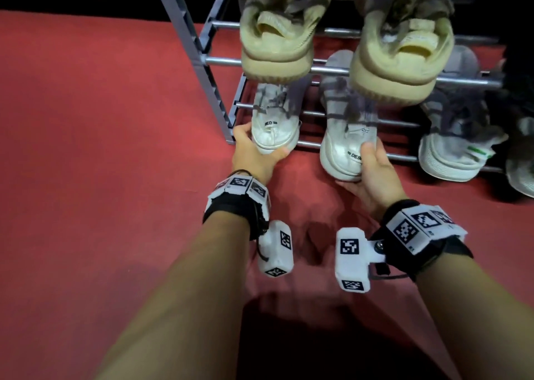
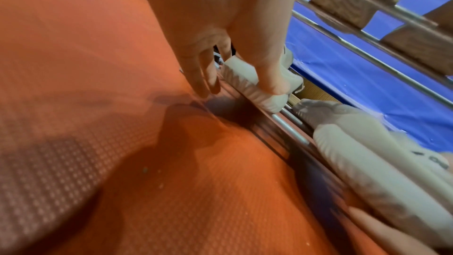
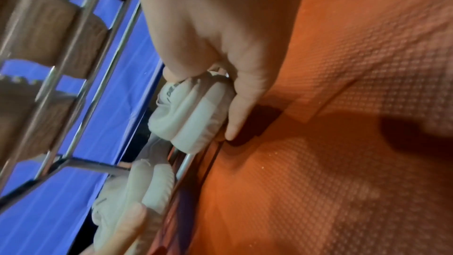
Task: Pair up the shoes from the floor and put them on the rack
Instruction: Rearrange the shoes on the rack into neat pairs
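Observation:
Two white shoes lie toe-in on the lower shelf of the grey metal rack (image 1: 213, 61). My left hand (image 1: 261, 144) grips the heel of the left white shoe (image 1: 274, 125), thumb on one side and fingers on the other; the left wrist view shows the left hand (image 2: 235, 84) on that heel (image 2: 259, 96). My right hand (image 1: 357, 165) grips the heel of the right white shoe (image 1: 341, 148), which juts out past the front bar. In the right wrist view the right hand (image 3: 203, 102) wraps that heel (image 3: 186, 123), with the other white shoe (image 3: 152, 185) beside it.
Two tan camouflage shoes (image 1: 277, 41) (image 1: 401, 50) sit on the upper shelf, heels overhanging the white pair. A grey shoe (image 1: 453, 148) with a green mark lies on the lower shelf to the right, a dark shoe (image 1: 523, 171) beyond it. Red mat (image 1: 101, 119) covers the floor.

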